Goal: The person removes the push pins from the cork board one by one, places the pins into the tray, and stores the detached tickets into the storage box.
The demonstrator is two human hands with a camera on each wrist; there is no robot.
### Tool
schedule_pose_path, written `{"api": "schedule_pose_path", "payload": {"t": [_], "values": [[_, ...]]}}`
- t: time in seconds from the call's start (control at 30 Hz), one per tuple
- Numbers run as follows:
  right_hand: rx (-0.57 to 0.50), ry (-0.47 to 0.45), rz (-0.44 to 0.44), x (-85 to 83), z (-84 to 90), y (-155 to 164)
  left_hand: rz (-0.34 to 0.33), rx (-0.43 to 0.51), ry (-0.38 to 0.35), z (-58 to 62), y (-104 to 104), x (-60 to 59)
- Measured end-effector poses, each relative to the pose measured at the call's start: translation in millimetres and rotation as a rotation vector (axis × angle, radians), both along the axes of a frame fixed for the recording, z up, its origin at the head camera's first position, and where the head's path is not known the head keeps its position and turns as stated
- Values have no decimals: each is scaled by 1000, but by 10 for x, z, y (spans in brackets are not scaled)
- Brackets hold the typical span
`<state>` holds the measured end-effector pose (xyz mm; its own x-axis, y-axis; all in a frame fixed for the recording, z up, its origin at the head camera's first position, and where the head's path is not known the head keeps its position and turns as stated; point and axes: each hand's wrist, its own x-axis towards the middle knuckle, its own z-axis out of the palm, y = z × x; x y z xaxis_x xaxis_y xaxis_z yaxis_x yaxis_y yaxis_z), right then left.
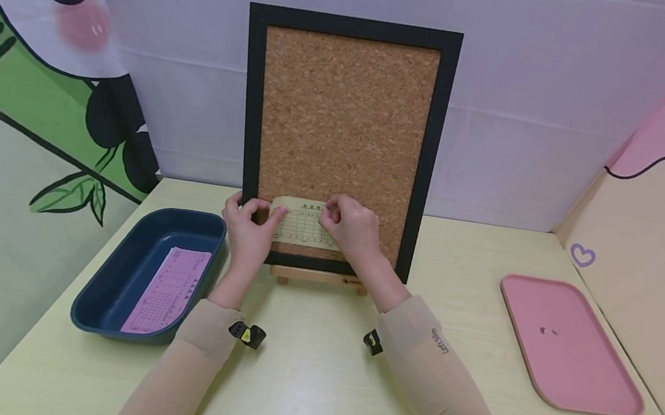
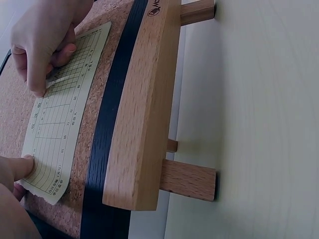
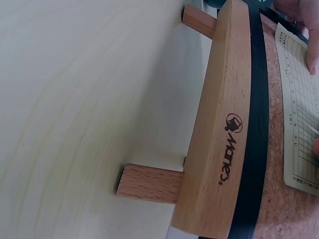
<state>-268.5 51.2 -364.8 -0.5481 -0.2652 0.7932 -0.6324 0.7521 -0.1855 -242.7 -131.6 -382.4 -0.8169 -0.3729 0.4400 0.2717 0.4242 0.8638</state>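
A pale yellow printed slip of paper (image 1: 302, 223) lies against the lower part of a cork board (image 1: 347, 122) in a black frame. My left hand (image 1: 251, 230) holds the slip's left end, its thumb on the printed face. My right hand (image 1: 356, 230) is at the slip's upper right, with fingers curled and tips close to the paper. Between those fingertips, the left wrist view shows a small, thin, pale pin-like thing (image 2: 59, 80) over the grid; most of it is hidden. The right wrist view catches the slip (image 3: 299, 104) at its edge.
The board stands on a wooden easel base (image 1: 316, 276). To the left, a dark blue basin (image 1: 115, 280) holds pink printed slips (image 1: 171, 289). A pink tray (image 1: 588, 366) on the right bears small grey bits (image 1: 549, 331). Behind is a printed cloth backdrop (image 1: 527, 119).
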Motion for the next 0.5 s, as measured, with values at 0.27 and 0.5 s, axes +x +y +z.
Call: {"api": "schedule_pose_path", "payload": {"t": [0.27, 0.5], "values": [[-7, 17, 20, -14, -20, 4, -2, 2, 9, -5, -5, -5], [-25, 29, 48, -3, -32, 17, -7, 2, 12, -8, -4, -11]]}}
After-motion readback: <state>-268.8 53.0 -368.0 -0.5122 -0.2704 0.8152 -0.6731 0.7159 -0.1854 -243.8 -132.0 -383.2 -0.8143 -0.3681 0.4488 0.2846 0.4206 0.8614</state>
